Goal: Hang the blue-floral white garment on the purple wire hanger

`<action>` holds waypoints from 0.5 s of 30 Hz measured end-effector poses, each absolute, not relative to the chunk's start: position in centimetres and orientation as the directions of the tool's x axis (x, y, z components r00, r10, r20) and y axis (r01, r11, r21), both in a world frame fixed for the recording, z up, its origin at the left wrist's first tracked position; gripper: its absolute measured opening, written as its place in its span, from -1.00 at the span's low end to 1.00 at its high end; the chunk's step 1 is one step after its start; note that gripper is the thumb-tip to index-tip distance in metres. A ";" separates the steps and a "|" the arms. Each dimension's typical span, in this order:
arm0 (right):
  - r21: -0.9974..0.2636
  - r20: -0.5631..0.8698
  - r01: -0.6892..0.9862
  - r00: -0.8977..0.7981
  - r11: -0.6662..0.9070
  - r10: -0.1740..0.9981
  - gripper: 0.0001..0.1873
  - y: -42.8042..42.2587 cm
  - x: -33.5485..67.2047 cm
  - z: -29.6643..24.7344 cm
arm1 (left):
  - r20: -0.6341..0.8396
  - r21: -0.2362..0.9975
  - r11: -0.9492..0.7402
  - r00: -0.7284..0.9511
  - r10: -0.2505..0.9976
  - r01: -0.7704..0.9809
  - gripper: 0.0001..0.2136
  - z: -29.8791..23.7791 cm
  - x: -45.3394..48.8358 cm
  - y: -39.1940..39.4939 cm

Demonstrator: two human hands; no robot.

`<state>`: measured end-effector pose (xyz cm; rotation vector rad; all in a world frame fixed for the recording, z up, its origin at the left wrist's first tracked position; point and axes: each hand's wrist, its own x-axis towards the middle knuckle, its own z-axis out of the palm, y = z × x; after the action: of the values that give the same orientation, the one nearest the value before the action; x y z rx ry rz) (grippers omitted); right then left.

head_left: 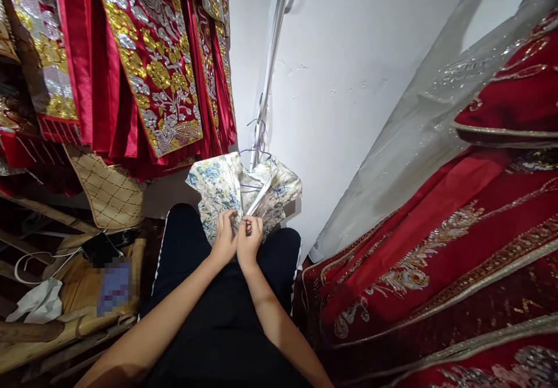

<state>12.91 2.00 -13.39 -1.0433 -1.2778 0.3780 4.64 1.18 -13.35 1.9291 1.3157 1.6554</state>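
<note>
A floral garment (218, 181) in white, blue and green lies over my knees on a thin purple wire hanger (258, 138). My left hand (224, 238) and my right hand (249, 239) sit side by side at its front, near the collar. Both have their fingers curled and pinched on the fabric's edge. What exactly lies between the fingertips is too small to make out. My legs in black trousers (226, 312) are beneath the garment.
Red gowns with gold and silver embroidery (148, 68) hang at the upper left. More red embroidered dresses under clear plastic (436, 248) fill the right. A white wall (349, 74) and a metal pole (272, 62) stand ahead. A wooden chair with a phone (101, 248) and cables is at the left.
</note>
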 end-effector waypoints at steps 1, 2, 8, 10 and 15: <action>-0.793 0.604 0.307 0.283 0.526 0.745 -0.84 1.7 12.6 -13.3 | 0.625 0.718 -0.539 -0.066 0.778 0.439 -0.65 -13.4 4.5 1.3; -0.782 0.616 0.312 0.253 0.539 0.746 -0.84 1.4 12.3 -13.2 | 0.603 0.735 -0.526 -0.056 0.796 0.428 -0.70 -13.4 4.2 1.4; -0.801 0.597 0.258 0.287 0.540 0.749 -0.83 1.1 12.0 -13.5 | 0.576 0.775 -0.553 0.021 0.817 0.305 -0.89 -12.4 3.2 1.0; -0.844 0.536 0.209 0.319 0.493 0.782 -0.79 1.5 12.5 -13.8 | 0.588 0.770 -0.570 0.031 0.809 0.286 -0.85 -12.0 3.5 0.8; -0.863 0.499 0.196 0.190 0.466 0.845 -0.75 2.2 13.7 -14.5 | 0.597 0.752 -0.571 0.026 0.802 0.329 -0.79 -12.1 3.8 1.1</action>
<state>13.68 2.16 -14.54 -1.0259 -1.3334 0.5922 3.81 1.15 -12.05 1.9035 1.1474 1.5644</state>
